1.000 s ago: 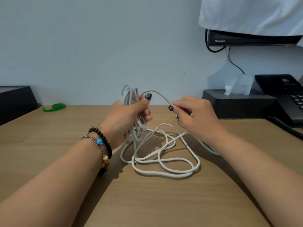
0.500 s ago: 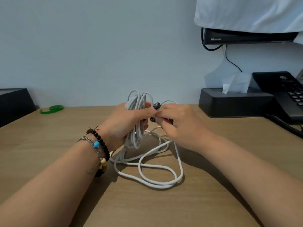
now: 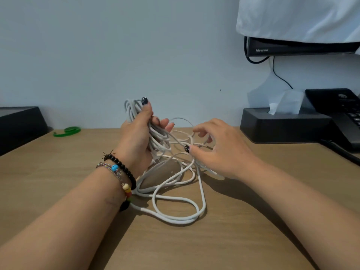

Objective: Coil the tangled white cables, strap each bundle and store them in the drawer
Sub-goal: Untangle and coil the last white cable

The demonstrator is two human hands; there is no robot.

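- Head camera looks down on a light wooden bench (image 3: pixel 233 240), both bare forearms reaching in
- Left hand (image 3: pixel 136 137), beaded bracelets on the wrist, has its grip clenched round a gathered bunch of white cord loops (image 3: pixel 134 112), held upright above the bench with the thumb pointing up
- Loose run of white cable (image 3: pixel 175 217) sprawls in crossing loops on the bench below and between the hands
- Right hand (image 3: pixel 220 151) hovers low over the tangle, fingers spread and half curled, grip released; one strand runs by the thumb tip, though a pinch can't be confirmed
- Step in hand looks like coiling, only part wound
- Next move calls for catching that free strand and laying another loop into the left grip without snagging the crossings
- Curled green strap (image 3: pixel 67 131) waits far left, well apart; no drawer shows
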